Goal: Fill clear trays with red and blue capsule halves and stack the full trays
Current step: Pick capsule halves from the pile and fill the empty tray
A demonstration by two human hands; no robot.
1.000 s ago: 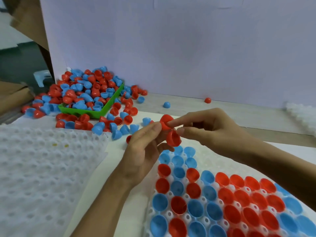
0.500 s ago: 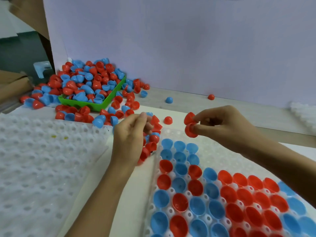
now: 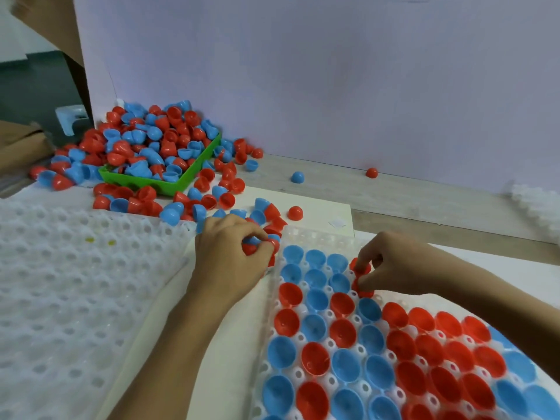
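Head view: our right hand point(image 3: 391, 268) has dropped from mid-frame, fingers pinching red halves point(image 3: 360, 275) into the clear tray point(image 3: 318, 234), centre-right; left hand point(image 3: 227, 259) curls round loose halves point(image 3: 257, 241) nearby. Filling continues w/ back rows empty.

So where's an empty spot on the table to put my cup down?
Bare table runs along the back by the purple wall, past the lone blue half and lone red half. There is also a white strip between the empty tray and the filling tray, but the left hand's arm crosses it. It is crowded around the green bin.
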